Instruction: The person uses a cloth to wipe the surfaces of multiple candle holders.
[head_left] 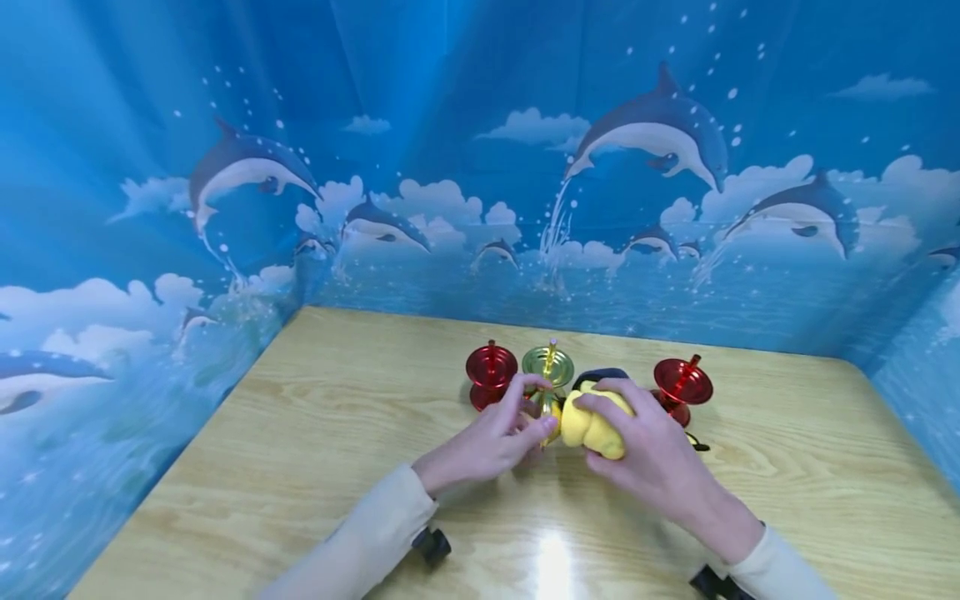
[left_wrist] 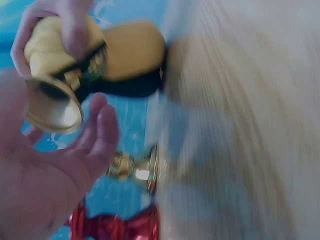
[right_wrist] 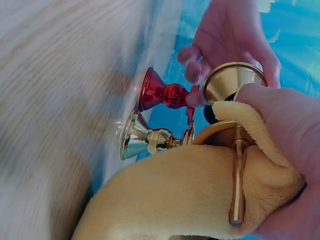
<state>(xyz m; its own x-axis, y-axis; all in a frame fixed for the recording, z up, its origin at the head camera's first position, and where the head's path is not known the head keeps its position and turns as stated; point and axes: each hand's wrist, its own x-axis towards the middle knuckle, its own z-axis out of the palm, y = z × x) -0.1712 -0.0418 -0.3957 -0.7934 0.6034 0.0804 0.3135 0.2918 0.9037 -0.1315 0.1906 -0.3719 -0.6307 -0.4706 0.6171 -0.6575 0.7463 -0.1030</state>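
My left hand (head_left: 487, 437) holds a gold candle holder (right_wrist: 232, 82) by its flared base, thumb and fingers about the rim. The holder lies tilted on its side. From the other side my right hand (head_left: 656, 450) grips a yellow plush cloth (head_left: 592, 425), which is folded round the holder's dish end. A thin gold spike (right_wrist: 238, 185) sticks out over the cloth in the right wrist view. One face of the cloth is black (left_wrist: 132, 86). The holder's middle is partly hidden by the cloth and fingers.
Behind my hands stand a red candle holder (head_left: 491, 367) and another gold one (head_left: 546, 365). Another red holder (head_left: 684, 383) stands right, partly behind my right hand. A small black-tipped piece (head_left: 699, 445) shows beside that hand. A dolphin-print backdrop (head_left: 450, 208) borders the wooden table (head_left: 337, 400).
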